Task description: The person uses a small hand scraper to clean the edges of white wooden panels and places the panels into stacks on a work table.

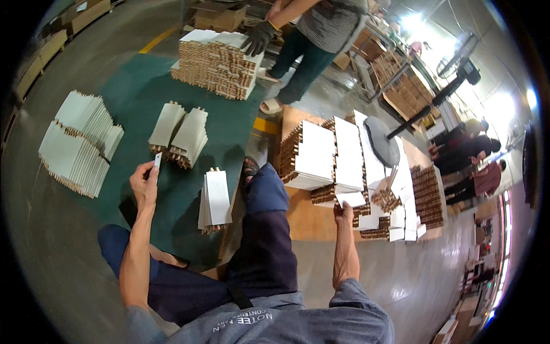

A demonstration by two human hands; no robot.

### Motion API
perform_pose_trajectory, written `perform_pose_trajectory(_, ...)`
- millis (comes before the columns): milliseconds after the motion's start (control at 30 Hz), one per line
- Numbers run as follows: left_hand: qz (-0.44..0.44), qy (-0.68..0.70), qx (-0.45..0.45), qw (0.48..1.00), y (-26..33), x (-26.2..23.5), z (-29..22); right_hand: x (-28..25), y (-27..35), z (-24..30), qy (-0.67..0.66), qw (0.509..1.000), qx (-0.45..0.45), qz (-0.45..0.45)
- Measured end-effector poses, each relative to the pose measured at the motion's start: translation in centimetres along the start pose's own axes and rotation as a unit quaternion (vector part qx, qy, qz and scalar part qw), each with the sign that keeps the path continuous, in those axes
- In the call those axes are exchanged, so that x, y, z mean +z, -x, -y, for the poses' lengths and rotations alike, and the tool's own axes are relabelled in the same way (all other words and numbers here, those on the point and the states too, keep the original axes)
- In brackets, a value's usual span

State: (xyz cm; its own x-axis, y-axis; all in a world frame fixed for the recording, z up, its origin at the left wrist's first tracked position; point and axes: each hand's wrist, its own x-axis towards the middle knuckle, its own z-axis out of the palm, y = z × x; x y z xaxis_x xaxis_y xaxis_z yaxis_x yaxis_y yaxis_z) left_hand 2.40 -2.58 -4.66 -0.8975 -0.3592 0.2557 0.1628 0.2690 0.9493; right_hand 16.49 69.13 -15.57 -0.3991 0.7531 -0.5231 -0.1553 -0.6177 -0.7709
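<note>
Left of centre, your left hand (144, 182) pinches a white strip (157, 160); your right hand (344, 214) grips a panel (351, 199), likely a pickup; lifting needs clearance.

The only view looks steeply down from the wearer's head, close above the shirt (246, 321) at the bottom edge, facing forward over a green surface (129, 86) at left; its fisheye reaches a standing fan (429, 105) upper right.
</note>
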Motion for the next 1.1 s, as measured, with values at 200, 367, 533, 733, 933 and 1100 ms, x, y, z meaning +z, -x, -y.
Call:
perform_pose_trajectory(200, -0.01, -0.023, 0.029, 0.999, 0.4, -1.2, -2.1, -0.2, 15.8, -4.2, -0.159, 0.966, 0.017, 0.205)
perform_pose_trajectory(367, -0.023, -0.002, 0.06, 0.998, 0.5, -0.9, -2.1, 2.8, 24.9, -4.7, -0.101, 0.942, -0.046, 0.318)
perform_pose_trajectory(533, -0.029, 0.02, 0.057, 0.998, 0.4, -0.8, -2.9, 10.8, 28.8, -1.4, -0.092, 0.894, -0.05, 0.435)
perform_pose_trajectory(733, -0.052, 0.058, 0.064, 0.995, 0.1, -1.0, -3.7, 21.7, 32.3, -1.5, -0.08, 0.76, 0.119, 0.634)
perform_pose_trajectory(933, -0.063, 0.07, 0.059, 0.994, 0.0, -3.0, -5.2, 30.0, 39.6, -9.7, 0.076, 0.73, 0.191, 0.652)
perform_pose_trajectory(1100, -0.062, 0.086, 0.102, 0.989, -0.2, -3.8, -5.4, 28.7, 41.0, -17.9, 0.089, 0.669, 0.386, 0.629)
